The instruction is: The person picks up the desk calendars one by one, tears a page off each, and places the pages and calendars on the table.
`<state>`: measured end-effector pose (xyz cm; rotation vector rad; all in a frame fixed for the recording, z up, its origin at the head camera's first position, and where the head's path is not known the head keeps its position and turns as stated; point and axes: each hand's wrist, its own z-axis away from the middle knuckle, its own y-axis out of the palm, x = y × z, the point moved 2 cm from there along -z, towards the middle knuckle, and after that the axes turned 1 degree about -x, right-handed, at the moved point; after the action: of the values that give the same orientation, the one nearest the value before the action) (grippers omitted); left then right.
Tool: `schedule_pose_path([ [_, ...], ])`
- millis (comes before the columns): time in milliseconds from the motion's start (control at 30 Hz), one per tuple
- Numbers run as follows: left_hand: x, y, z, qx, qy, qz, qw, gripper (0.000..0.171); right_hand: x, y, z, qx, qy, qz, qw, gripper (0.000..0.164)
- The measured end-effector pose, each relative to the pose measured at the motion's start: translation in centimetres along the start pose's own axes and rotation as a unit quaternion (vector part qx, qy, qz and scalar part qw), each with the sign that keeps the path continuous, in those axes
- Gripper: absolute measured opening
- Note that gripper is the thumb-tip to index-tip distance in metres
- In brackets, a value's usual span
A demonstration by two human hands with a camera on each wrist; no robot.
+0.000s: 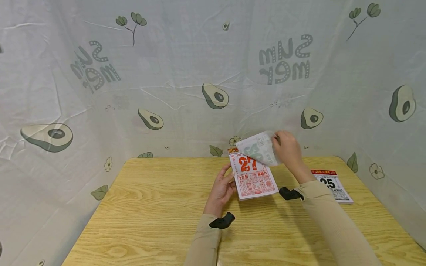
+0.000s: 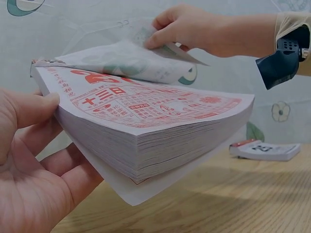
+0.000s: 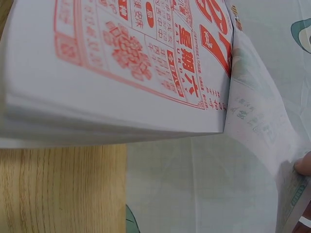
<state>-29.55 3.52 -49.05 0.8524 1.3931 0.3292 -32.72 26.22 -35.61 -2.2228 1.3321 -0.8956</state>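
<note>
A thick tear-off calendar [image 1: 254, 181] is held tilted above the table, its top page showing a red 27. My left hand [image 1: 222, 187] grips its left edge, thumb on the front and fingers behind, as the left wrist view shows. With my right hand [image 1: 286, 147] I pinch the corner of a thin calendar page [image 1: 261, 147], lifted up and to the right. Green print shows through this page, and its other end still meets the calendar's top binding [image 1: 233, 150]. In the right wrist view the page [image 3: 257, 111] stretches from the pad to my fingertips [image 3: 303, 165].
A second calendar [image 1: 332, 186], marked with a black 25, lies on the wooden table [image 1: 149, 207] at the right, partly behind my right sleeve. Behind the table hangs a pale curtain [image 1: 186, 59] printed with avocados and leaves. Each wrist wears a black camera [image 1: 222, 221].
</note>
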Motion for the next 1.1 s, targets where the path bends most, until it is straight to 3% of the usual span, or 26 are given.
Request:
schedule_pose_path([
  [200,0.0,0.0,0.0,-0.004,0.003,0.0,1.0,0.034,-0.1,0.0,0.0,0.008,-0.001,0.0,1.0,0.014],
  [467,-0.5,-0.6,0.0,-0.042,0.022,0.016,0.9988,0.032,-0.4,-0.6,0.0,-0.008,0.019,0.004,1.0,0.014],
  [1100,-0.7,-0.4,0.1,-0.033,0.008,0.009,0.9994,0.032,-0.8,-1.0,0.0,-0.004,0.045,0.008,0.999,0.015],
])
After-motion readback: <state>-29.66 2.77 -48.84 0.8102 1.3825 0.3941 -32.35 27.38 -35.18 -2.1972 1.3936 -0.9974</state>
